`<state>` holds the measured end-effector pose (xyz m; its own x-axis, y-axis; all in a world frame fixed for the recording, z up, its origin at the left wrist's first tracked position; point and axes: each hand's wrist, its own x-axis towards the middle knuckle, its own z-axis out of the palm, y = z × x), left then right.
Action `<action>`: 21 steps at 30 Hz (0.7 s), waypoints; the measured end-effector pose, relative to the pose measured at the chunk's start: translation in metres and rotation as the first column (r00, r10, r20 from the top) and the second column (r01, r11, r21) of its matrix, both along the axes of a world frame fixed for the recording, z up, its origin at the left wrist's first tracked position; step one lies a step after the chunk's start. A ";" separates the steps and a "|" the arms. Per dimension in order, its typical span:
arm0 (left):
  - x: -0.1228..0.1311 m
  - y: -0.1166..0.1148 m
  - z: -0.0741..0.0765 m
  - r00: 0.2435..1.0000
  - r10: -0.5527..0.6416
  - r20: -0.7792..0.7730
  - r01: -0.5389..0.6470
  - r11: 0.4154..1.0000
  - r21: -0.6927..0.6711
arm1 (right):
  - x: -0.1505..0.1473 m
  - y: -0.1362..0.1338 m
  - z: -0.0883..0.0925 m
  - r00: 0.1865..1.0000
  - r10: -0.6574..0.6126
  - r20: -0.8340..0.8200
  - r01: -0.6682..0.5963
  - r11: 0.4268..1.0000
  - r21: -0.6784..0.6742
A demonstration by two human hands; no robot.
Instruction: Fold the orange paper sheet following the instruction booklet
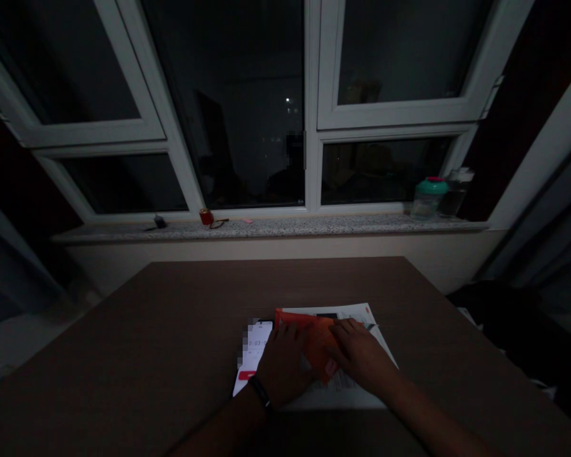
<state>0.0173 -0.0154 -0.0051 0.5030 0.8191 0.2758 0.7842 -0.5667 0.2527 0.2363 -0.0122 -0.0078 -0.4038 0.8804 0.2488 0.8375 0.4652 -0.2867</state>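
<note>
A sheet of orange paper (pixel 314 339) lies on a white printed sheet (pixel 356 387) on the brown table (pixel 171 330). My left hand (pixel 285 365) presses flat on the orange paper's left part, fingers spread, a dark band on the wrist. From the right, my right hand (pixel 359 355) lies over the orange paper, fingers pressed down along a fold. A lit phone (pixel 253 355) lies just left of my left hand, showing a timer and a red button.
A stone windowsill (pixel 266 227) runs behind the table below dark windows. On it stand a small red object (pixel 206 216), a teal-lidded jar (pixel 428 198) and a dark bottle (pixel 454 193). A dark bag (pixel 499 317) sits right of the table.
</note>
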 end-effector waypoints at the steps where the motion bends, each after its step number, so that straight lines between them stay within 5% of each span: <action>1: 0.000 0.000 0.000 1.000 -0.002 -0.006 0.002 1.000 0.001 | 0.000 0.000 0.000 1.000 -0.001 0.004 0.001 1.000 0.004; 10: 0.002 -0.003 0.009 1.000 -0.015 -0.017 0.014 1.000 -0.008 | -0.005 0.000 0.001 0.997 0.059 -0.046 -0.061 0.998 -0.028; 21: 0.004 -0.003 0.008 0.984 -0.172 0.053 0.176 0.981 -0.081 | -0.008 0.001 -0.003 0.989 0.109 -0.101 -0.117 0.990 -0.083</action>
